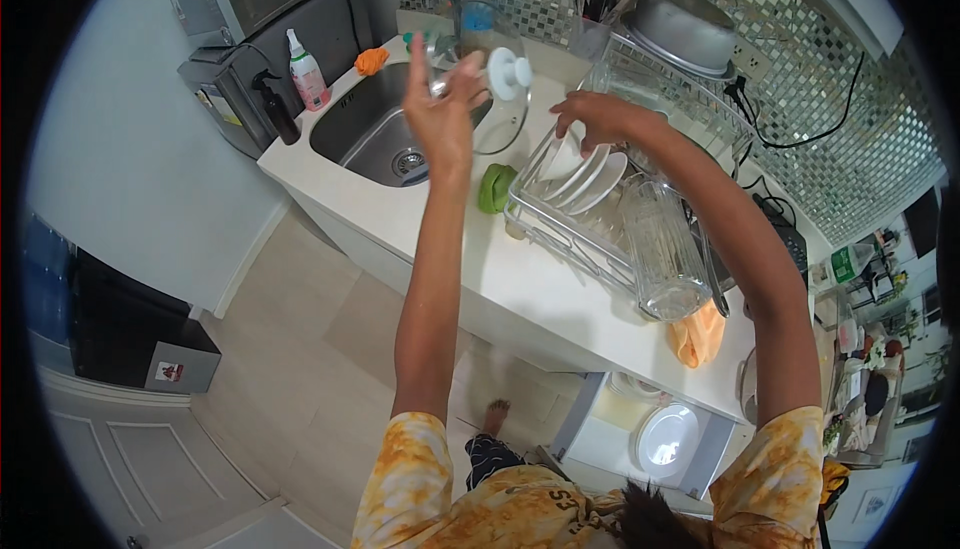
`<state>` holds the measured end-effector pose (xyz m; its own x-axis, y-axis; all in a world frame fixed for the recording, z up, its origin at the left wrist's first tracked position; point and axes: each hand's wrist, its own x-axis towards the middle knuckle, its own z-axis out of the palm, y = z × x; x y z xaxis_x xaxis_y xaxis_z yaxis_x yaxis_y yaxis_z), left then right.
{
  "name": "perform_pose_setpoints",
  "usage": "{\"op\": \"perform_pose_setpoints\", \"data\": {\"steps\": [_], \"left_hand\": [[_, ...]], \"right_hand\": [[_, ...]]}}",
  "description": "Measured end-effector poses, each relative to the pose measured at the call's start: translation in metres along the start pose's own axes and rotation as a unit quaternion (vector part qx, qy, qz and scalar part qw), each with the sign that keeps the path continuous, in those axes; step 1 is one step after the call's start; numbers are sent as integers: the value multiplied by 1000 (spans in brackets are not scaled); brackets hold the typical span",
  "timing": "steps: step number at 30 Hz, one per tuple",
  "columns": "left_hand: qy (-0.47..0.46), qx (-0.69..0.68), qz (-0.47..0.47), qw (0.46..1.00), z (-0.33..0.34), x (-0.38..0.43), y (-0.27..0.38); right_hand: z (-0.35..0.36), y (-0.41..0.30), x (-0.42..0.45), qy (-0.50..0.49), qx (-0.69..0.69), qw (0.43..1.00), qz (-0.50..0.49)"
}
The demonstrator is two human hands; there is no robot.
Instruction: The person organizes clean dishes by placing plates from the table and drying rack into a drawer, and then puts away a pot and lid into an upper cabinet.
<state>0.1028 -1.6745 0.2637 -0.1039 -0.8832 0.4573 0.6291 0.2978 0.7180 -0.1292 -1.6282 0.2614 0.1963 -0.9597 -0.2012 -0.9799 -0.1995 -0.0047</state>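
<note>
My left hand point(448, 103) is raised over the sink's right side, blurred, and seems to hold a clear glass lid point(501, 127) with a white knob point(510, 73). The lid is tilted above the counter. My right hand point(589, 120) reaches down over the left end of the metal dish rack point(574, 232), its fingers bent at the rim of a white dish point(559, 159); a grip on it cannot be told. White plates point(602, 185) stand upright beside it. A clear ribbed glass pitcher point(664, 249) lies tilted at the rack's right part.
A steel sink point(360, 129), a spray bottle point(307, 73) and an orange cloth point(371, 61) are at left. A green cloth point(496, 187) lies by the rack. A metal pot point(679, 28) sits at the back. Below, an open drawer point(600, 451) holding plates point(666, 440) juts out.
</note>
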Motion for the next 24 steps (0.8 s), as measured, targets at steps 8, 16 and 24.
{"op": "perform_pose_setpoints", "data": {"steps": [8, 16, 24], "left_hand": [[83, 57, 13, 995, -67, -54, 79], [81, 86, -36, 992, -90, -99, 88], [40, 90, -119, 988, -110, -155, 96]], "right_hand": [[-62, -67, 5, -147, 22, 984, 98], [-114, -47, -39, -78, -49, 996, -4], [-164, -144, -345, -36, 279, 944, 170]]}}
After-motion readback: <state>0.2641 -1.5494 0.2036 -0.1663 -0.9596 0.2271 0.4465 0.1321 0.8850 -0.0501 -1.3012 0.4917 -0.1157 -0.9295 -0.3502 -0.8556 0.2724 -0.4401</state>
